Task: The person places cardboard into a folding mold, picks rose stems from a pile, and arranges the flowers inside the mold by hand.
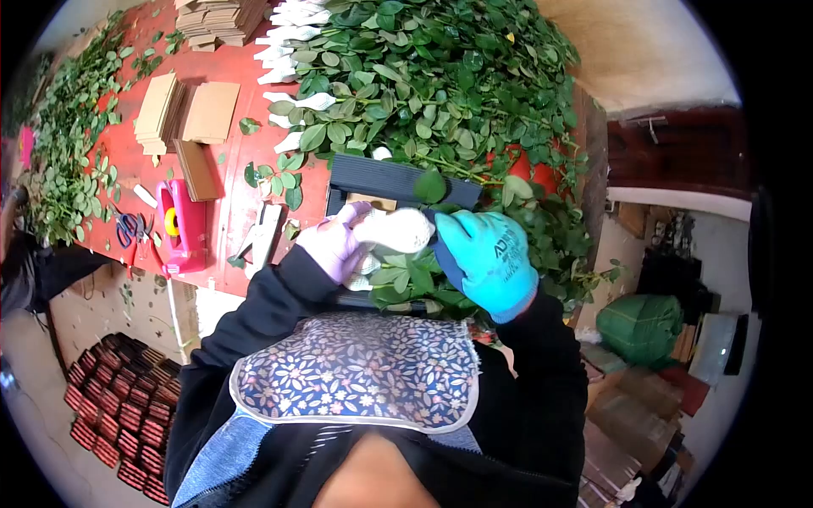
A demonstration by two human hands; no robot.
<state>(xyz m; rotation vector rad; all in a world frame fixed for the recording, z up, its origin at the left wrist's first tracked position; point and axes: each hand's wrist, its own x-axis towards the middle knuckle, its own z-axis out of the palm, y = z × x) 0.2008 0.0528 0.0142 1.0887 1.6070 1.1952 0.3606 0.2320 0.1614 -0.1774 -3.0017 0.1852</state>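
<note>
My left hand [335,242], in a thin purple glove, has its fingers closed round the tapered end of a white net-wrapped flower bud [398,230]. Just to its right is my right hand [491,256], in a turquoise work glove with dark fingers, bent near the rounded end of the bud; what its fingertips hold is hidden. Both hands are over a dark grey ridged holder [398,179], where a piece of cardboard [373,201] shows. Green leaves [402,275] lie under and between the hands.
Leafy stems [440,85] with white-wrapped heads [288,55] cover the red table [229,68]. At left are cardboard pieces [212,110], a pink tape dispenser [182,229], scissors [129,227] and more foliage [63,144]. A green sack [639,330] stands at right.
</note>
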